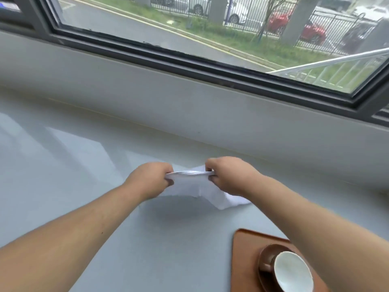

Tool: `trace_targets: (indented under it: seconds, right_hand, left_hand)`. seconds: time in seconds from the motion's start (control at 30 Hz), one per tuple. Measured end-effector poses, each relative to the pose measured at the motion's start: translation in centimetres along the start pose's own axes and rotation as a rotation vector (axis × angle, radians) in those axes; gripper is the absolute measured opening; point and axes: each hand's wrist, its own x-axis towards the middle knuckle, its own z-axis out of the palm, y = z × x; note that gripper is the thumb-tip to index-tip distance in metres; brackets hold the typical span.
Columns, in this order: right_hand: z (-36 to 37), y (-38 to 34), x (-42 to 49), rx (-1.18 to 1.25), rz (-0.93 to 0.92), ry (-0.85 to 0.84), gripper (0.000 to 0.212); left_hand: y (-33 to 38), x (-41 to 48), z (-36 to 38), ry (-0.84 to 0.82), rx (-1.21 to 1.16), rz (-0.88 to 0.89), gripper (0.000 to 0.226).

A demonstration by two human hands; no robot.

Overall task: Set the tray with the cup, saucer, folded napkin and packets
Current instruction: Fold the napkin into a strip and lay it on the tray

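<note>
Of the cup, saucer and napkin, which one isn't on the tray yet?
The napkin. Both hands hold it above the grey counter, while the cup sits on its saucer on the tray.

A glossy pale grey counter [63, 165] carries a brown tray [244, 260] at its near right edge.

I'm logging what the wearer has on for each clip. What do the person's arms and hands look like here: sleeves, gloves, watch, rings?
Both forearms are bare up to the frame edge, with no sleeves in view. The left hand and right hand wear no gloves. No watch, bracelet or ring shows on either wrist or on the fingers that are visible.
</note>
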Motion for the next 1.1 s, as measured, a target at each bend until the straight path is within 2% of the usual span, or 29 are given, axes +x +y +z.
trace_targets:
  seconds: [0.1,0.2,0.33,0.53,0.67,0.73,0.83,0.93,1.03,1.1]
  right_hand:
    - [-3.0,2.7,-0.9,-0.169,0.151,-0.059,0.011]
    - [-5.0,4.5,-1.6,-0.211,0.248,0.002,0.015]
    - [-8.7,5.7,-1.5,-0.243,0.287,0.242,0.018]
    - [-17.1,5.2,-2.1,-0.310,0.251,0.639,0.017]
    - [-21.0,3.2,-4.5,-0.313,0.185,0.844,0.015]
    - [-21.5,1.7,-5.9,-0.297,0.153,0.894,0.015]
    - [-19.8,-0.6,-8.2,-0.334,0.151,0.897,0.011]
    - [-15.1,-3.0,-10.5,-0.328,0.165,0.803,0.002]
    - [-8.3,-5.3,-12.7,-0.300,0.213,0.662,0.005]
    - [-3.3,-6.8,-13.9,-0.296,0.253,0.535,0.008]
  left_hand:
    - [-0.9,1.0,-4.4,0.114,0.102,-0.024,0.015]
    - [-1.7,1.8,-7.8,0.170,0.292,0.000,0.011]
    - [-1.8,1.9,-12.4,0.257,0.444,0.015,0.021]
    - [0.7,-0.8,-21.4,0.713,0.367,0.030,0.019]
    - [1.7,-3.4,-25.6,0.894,0.325,0.101,0.016]
    - [1.1,-4.7,-26.2,0.936,0.313,0.154,0.014]
    - [-1.0,-6.7,-25.0,0.958,0.267,0.226,0.009]
    - [-4.5,-8.6,-21.5,0.931,0.251,0.261,0.011]
    - [-8.3,-10.7,-16.4,0.825,0.268,0.349,0.024]
    - [-10.9,-12.4,-12.6,0.718,0.281,0.411,0.023]
